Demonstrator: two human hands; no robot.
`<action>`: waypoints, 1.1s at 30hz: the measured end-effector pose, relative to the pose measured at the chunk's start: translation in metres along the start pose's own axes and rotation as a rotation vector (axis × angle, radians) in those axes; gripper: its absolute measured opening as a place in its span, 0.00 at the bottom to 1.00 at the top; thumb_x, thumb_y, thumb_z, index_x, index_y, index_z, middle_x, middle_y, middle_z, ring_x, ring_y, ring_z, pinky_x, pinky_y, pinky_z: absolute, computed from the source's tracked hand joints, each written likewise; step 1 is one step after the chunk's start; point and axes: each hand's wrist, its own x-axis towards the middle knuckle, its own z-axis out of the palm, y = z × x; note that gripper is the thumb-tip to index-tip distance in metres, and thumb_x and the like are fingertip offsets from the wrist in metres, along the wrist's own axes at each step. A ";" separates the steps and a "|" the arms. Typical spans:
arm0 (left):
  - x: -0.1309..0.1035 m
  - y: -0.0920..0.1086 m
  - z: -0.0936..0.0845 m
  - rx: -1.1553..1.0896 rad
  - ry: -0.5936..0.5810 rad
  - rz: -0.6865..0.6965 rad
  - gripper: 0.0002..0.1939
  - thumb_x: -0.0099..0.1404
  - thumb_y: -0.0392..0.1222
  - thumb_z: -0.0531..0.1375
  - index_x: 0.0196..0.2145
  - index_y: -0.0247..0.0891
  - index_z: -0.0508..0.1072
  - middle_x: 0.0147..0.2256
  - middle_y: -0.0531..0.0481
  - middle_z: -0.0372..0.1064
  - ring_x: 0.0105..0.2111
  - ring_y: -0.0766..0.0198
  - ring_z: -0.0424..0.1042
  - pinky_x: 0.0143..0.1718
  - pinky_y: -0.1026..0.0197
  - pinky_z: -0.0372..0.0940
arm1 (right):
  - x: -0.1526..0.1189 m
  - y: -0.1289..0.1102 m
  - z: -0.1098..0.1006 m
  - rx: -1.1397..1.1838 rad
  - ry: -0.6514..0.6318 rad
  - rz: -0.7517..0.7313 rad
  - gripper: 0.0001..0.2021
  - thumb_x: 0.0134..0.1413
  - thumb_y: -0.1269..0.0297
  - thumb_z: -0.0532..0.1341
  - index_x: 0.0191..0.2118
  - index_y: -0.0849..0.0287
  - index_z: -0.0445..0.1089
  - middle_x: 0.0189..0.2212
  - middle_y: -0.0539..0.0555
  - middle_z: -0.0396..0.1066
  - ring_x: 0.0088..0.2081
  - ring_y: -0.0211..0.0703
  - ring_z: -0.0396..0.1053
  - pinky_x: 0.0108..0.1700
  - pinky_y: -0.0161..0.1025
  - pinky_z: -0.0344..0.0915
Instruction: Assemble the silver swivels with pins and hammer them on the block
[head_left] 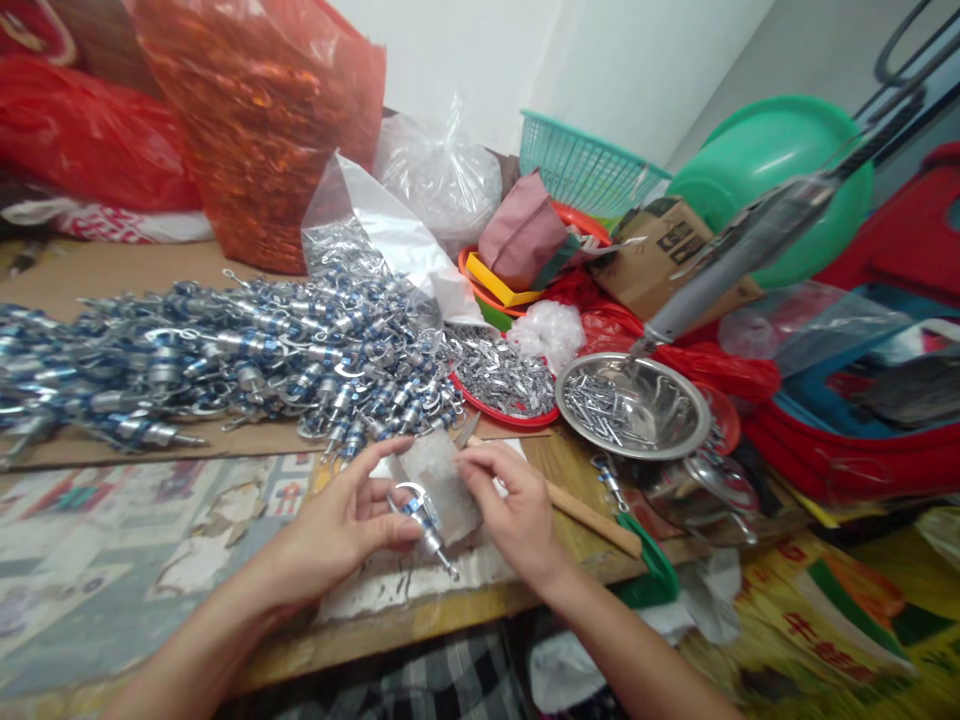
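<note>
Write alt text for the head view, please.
A left hand holds a blue-and-silver metal fitting in front of a rough grey block; the right hand is at the block's right edge. Behind lie a long heap of similar fittings, a red tray of small silver pieces, and a round steel bowl of silver pins.

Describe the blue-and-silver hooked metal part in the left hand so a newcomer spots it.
Start at the long heap of blue-and-silver metal parts on the left. Nearer the camera, by its right end, the bare left hand holds the blue-and-silver hooked metal part. Being held sets it apart from the heap's look-alikes.
</note>
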 end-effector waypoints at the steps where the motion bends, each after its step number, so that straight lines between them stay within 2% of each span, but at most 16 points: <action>1: 0.000 0.000 0.000 -0.003 0.003 -0.003 0.39 0.47 0.34 0.65 0.54 0.41 0.51 0.28 0.55 0.68 0.30 0.61 0.70 0.34 0.58 0.65 | 0.002 0.006 -0.008 -0.071 0.027 0.041 0.07 0.57 0.69 0.52 0.35 0.59 0.68 0.31 0.52 0.69 0.35 0.38 0.66 0.37 0.35 0.61; 3: -0.001 0.000 0.001 -0.007 0.001 -0.004 0.39 0.47 0.34 0.64 0.54 0.41 0.51 0.29 0.54 0.67 0.32 0.60 0.71 0.36 0.56 0.65 | 0.004 0.019 -0.023 -0.317 -0.043 0.109 0.08 0.55 0.66 0.54 0.40 0.59 0.66 0.34 0.54 0.69 0.37 0.42 0.66 0.39 0.38 0.60; 5: -0.001 0.001 0.000 -0.001 -0.007 0.000 0.38 0.48 0.34 0.64 0.54 0.41 0.50 0.29 0.54 0.67 0.32 0.59 0.71 0.37 0.54 0.65 | 0.001 0.034 -0.034 -0.559 -0.241 0.153 0.11 0.53 0.64 0.56 0.43 0.60 0.66 0.36 0.56 0.68 0.39 0.46 0.65 0.40 0.41 0.60; 7: -0.001 0.000 0.000 0.009 -0.017 0.007 0.37 0.50 0.34 0.63 0.54 0.40 0.49 0.30 0.53 0.67 0.32 0.59 0.71 0.37 0.54 0.65 | -0.004 0.046 -0.039 -0.646 -0.381 0.198 0.10 0.53 0.64 0.56 0.41 0.61 0.66 0.35 0.56 0.68 0.38 0.46 0.66 0.39 0.41 0.60; 8: -0.001 0.000 0.000 0.010 -0.022 0.010 0.37 0.50 0.34 0.63 0.54 0.40 0.49 0.30 0.53 0.67 0.32 0.59 0.71 0.37 0.53 0.65 | -0.006 0.048 -0.041 -0.631 -0.399 0.221 0.09 0.54 0.65 0.55 0.39 0.61 0.67 0.34 0.55 0.68 0.37 0.45 0.66 0.39 0.40 0.60; 10: -0.001 0.000 -0.001 0.003 -0.027 0.012 0.37 0.50 0.34 0.63 0.54 0.40 0.49 0.30 0.53 0.67 0.33 0.59 0.71 0.38 0.53 0.65 | -0.010 0.046 -0.044 -0.549 -0.347 0.251 0.07 0.54 0.66 0.55 0.38 0.60 0.66 0.33 0.54 0.68 0.35 0.43 0.66 0.38 0.39 0.61; 12: -0.002 0.000 -0.001 -0.005 -0.024 0.012 0.37 0.50 0.34 0.63 0.54 0.40 0.49 0.30 0.54 0.67 0.32 0.60 0.71 0.37 0.54 0.65 | -0.012 0.033 -0.050 -0.445 -0.256 0.213 0.09 0.54 0.67 0.55 0.42 0.59 0.65 0.36 0.54 0.68 0.37 0.43 0.66 0.38 0.39 0.62; 17: -0.004 0.003 0.001 0.032 -0.002 0.009 0.37 0.50 0.34 0.63 0.54 0.39 0.49 0.29 0.55 0.68 0.31 0.62 0.71 0.36 0.57 0.65 | -0.019 -0.009 -0.065 -0.257 -0.123 -0.061 0.21 0.57 0.71 0.53 0.56 0.51 0.56 0.42 0.53 0.68 0.41 0.41 0.67 0.42 0.37 0.63; 20: -0.004 0.004 0.003 0.049 0.013 0.011 0.38 0.49 0.35 0.63 0.55 0.39 0.50 0.28 0.55 0.68 0.30 0.62 0.71 0.35 0.58 0.65 | -0.030 -0.018 -0.062 -0.367 -0.243 -0.151 0.24 0.56 0.75 0.51 0.58 0.50 0.54 0.36 0.53 0.69 0.34 0.41 0.68 0.35 0.37 0.65; 22: -0.004 0.004 0.003 0.047 0.022 0.008 0.38 0.49 0.35 0.63 0.54 0.39 0.50 0.28 0.55 0.68 0.30 0.63 0.71 0.35 0.58 0.65 | -0.037 -0.019 -0.058 -0.467 -0.351 -0.147 0.25 0.55 0.77 0.49 0.58 0.51 0.54 0.33 0.53 0.69 0.31 0.42 0.68 0.31 0.38 0.65; 26: -0.003 0.004 0.004 0.054 0.034 0.013 0.38 0.48 0.35 0.64 0.54 0.39 0.51 0.28 0.55 0.68 0.30 0.62 0.71 0.35 0.58 0.65 | -0.048 -0.019 -0.054 -0.492 -0.312 -0.155 0.26 0.55 0.77 0.48 0.59 0.52 0.53 0.34 0.55 0.70 0.32 0.42 0.67 0.32 0.38 0.65; 28: -0.003 0.004 0.004 0.060 0.042 0.021 0.37 0.48 0.35 0.64 0.54 0.40 0.52 0.28 0.55 0.69 0.31 0.62 0.71 0.36 0.58 0.65 | -0.049 -0.016 -0.053 -0.445 -0.329 -0.112 0.24 0.56 0.76 0.49 0.58 0.51 0.55 0.34 0.54 0.70 0.32 0.41 0.68 0.32 0.37 0.66; 30: -0.003 0.003 0.002 0.084 0.043 0.023 0.31 0.48 0.36 0.64 0.50 0.40 0.59 0.28 0.54 0.70 0.31 0.61 0.71 0.36 0.58 0.65 | -0.046 -0.007 -0.053 -0.354 -0.288 -0.013 0.21 0.57 0.72 0.50 0.56 0.52 0.58 0.36 0.54 0.71 0.34 0.41 0.69 0.35 0.37 0.67; 33: -0.002 0.000 -0.001 0.204 0.063 0.022 0.12 0.48 0.40 0.64 0.32 0.37 0.72 0.25 0.52 0.72 0.28 0.61 0.70 0.33 0.58 0.65 | -0.036 0.020 -0.051 -0.259 -0.163 0.182 0.20 0.55 0.68 0.54 0.54 0.57 0.61 0.42 0.57 0.70 0.41 0.43 0.68 0.42 0.40 0.66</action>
